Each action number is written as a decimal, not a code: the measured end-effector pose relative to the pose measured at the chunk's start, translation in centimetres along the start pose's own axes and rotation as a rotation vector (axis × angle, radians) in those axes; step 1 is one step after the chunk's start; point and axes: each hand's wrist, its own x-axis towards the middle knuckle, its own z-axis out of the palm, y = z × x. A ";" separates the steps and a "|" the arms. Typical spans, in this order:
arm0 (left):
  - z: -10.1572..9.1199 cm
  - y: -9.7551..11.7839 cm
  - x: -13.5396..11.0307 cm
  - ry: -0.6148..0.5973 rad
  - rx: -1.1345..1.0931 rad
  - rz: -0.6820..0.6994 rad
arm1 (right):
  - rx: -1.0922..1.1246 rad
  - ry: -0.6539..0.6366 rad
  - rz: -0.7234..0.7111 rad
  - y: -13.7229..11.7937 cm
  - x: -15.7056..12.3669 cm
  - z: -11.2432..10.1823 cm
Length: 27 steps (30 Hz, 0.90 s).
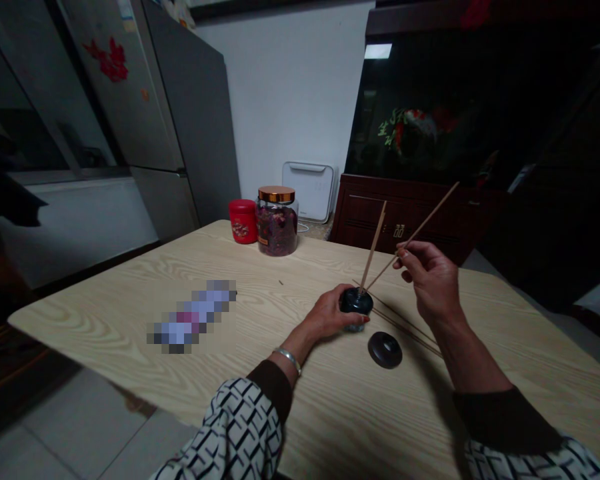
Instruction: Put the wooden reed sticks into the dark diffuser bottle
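Observation:
My left hand (pixel 327 312) is wrapped around a small dark glass bottle (pixel 356 301) standing on the wooden table. Several thin reed sticks (pixel 373 247) rise from the bottle's mouth, leaning slightly right. Between thumb and fingers, my right hand (pixel 430 277) pinches another thin stick (pixel 433 212), slanted with its lower end at the bottle's mouth. Whether that end is inside the opening, I cannot tell. A round dark cap with a hole (pixel 385 350) lies just in front of the bottle. More loose sticks (pixel 410 327) lie on the table to the right, partly behind the bottle.
A red canister (pixel 243 221) and a glass jar with a copper lid (pixel 277 223) stand at the table's back. A blurred-out oblong object (pixel 195 317) lies to the left. A tiny stick fragment (pixel 281 283) is near the middle. Behind are a fridge (pixel 180 107) and a fish tank (pixel 430 120).

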 end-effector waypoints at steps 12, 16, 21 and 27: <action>-0.1 0.3 -0.1 0.009 0.038 0.000 | -0.184 -0.449 0.180 1.6 -0.8 0.4; -0.1 0.3 -0.1 0.005 0.023 0.006 | -0.227 -0.501 0.202 1.6 -0.1 -0.8; -0.1 0.4 -0.1 -0.010 0.020 0.010 | -0.658 -0.594 0.204 4.5 1.4 -4.6; -0.2 0.4 -0.1 -0.014 0.034 0.002 | -1.440 -0.800 0.256 7.5 0.6 -5.9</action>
